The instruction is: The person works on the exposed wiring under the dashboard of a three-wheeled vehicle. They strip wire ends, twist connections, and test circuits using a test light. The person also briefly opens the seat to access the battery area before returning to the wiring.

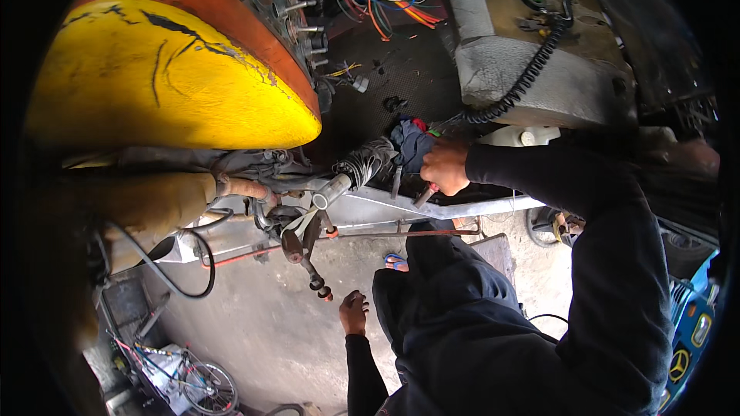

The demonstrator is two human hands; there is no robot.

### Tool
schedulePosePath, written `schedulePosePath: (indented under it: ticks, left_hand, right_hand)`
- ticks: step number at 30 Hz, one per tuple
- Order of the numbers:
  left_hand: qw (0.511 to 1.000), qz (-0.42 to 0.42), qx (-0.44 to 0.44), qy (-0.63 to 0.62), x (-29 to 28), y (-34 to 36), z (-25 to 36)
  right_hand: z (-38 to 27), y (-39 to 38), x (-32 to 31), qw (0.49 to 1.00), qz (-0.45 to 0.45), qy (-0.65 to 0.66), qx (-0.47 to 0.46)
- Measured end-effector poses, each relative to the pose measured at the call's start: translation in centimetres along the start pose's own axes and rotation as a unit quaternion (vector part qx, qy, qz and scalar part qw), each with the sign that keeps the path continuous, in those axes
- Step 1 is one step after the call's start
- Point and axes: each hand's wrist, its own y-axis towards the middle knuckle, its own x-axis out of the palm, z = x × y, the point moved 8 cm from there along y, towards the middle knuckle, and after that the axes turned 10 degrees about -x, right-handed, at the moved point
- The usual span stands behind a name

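My right hand is closed round a short tool with a reddish handle; its end sticks out below my fist, and most of it is hidden. Against my knuckles lies a dark blue rag with a bit of red cloth. Beside it are a coil of grey wire and a metal tube, at the metal sill. Lower down, my left hand hangs with half-curled fingers slightly apart, nothing visible in them. It is just below a jointed linkage rod, not touching it.
A yellow and orange panel fills the upper left, with loose coloured wires hanging beside it. A black coiled cable runs over the grey cover. On the floor below are a bicycle and a blue vehicle at right.
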Motion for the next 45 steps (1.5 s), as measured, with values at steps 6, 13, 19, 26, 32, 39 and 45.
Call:
schedulePosePath:
  ticks: [6, 13, 19, 26, 32, 39, 45]
  left_hand:
    - [0.997, -0.033, -0.039, 0.053, 4.2, -1.0, -4.7]
    - [0.996, -0.037, 0.057, 0.053, 5.6, -0.1, -0.4]
    - [0.988, 0.029, 0.152, -0.010, -1.3, -2.0, -4.4]
    - [0.910, 0.184, -0.043, -0.368, -11.3, -4.9, -35.0]
    - [0.757, 0.351, -0.164, -0.527, -9.5, -4.6, -54.0]
    - [0.767, 0.359, -0.185, -0.498, -7.4, 15.5, -57.6]
    - [0.719, 0.345, -0.266, -0.541, -11.7, 39.8, -56.1]
  right_hand:
    - [1.0, 1.7, 2.5, 0.995, -0.042, 0.065, -0.058]
    - [0.5, 2.1, 0.7, 0.998, -0.039, 0.003, -0.055]
    - [-0.4, 1.8, -0.1, 0.992, -0.058, -0.087, 0.067]
    - [-6.7, -3.5, -4.9, 0.944, 0.212, -0.229, 0.102]
    - [-29.0, 8.3, 9.9, 0.976, -0.035, 0.199, 0.077]
    - [-32.7, 24.6, 35.6, 0.935, -0.245, 0.237, -0.099]
    - [-26.1, 23.8, 44.7, 0.911, -0.396, 0.104, -0.054]
